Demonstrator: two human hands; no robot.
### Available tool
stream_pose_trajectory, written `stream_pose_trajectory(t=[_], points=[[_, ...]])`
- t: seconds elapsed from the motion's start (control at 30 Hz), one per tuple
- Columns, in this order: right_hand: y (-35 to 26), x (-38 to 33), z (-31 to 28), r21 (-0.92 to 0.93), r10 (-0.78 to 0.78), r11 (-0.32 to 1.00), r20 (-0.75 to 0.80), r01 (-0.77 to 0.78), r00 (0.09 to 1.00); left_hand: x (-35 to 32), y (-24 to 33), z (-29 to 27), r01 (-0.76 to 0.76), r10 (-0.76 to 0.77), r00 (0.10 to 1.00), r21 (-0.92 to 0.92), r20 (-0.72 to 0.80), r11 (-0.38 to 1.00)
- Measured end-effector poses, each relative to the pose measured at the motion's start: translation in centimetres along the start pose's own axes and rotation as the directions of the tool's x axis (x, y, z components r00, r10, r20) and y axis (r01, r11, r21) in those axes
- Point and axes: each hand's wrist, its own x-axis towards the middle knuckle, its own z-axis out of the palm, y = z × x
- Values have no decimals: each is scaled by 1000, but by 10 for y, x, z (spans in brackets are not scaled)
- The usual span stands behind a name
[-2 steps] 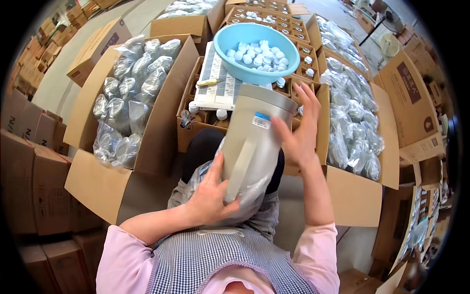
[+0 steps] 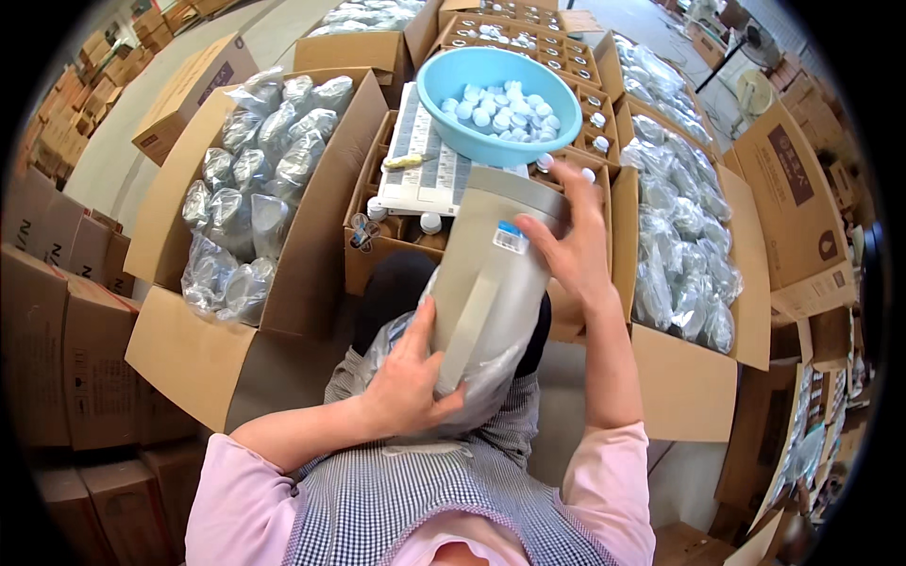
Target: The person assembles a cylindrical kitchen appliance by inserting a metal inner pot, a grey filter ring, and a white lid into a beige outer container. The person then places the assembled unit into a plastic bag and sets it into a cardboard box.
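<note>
A beige-grey thermos jug [image 2: 481,245] with a side handle leans over my lap, its grey-rimmed end pointing away from me. Clear plastic bag [image 2: 491,391] wraps its lower part. My left hand [image 2: 406,377] grips the bagged lower left side by the handle, thumb and fingers apart around it. At the upper right side, my right hand [image 2: 576,236] closes on the jug: the thumb lies on the body by a small blue-and-white label [image 2: 510,238] and the fingers curl at the rim, their tips partly blurred. The jug's far underside is hidden.
Open cartons of plastic-wrapped items stand left [image 2: 250,189] and right [image 2: 675,236]. Ahead, a light-blue basin [image 2: 444,123] of white caps rests on a divided carton [image 2: 392,259] holding capped bottles. A printed sheet [image 2: 415,189] with a yellow-handled tool [image 2: 408,161] lies beside the basin.
My right hand has come in from the jug's right side; its thumb now meets the surface beside the label and its fingers have bent toward the rim. My left hand keeps its hold.
</note>
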Motion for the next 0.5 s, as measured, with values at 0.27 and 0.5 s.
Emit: stream_pose_trajectory(t=[0.27,0.5], points=[[-19,21,-19,-120,243,969,364,-214,899,101,-90,-76,136,-88,971,-212,222,968],[-1,35,-24,92,95,982,503,-162,859,266,-296,-7,325,-322,940,583,-111,745]])
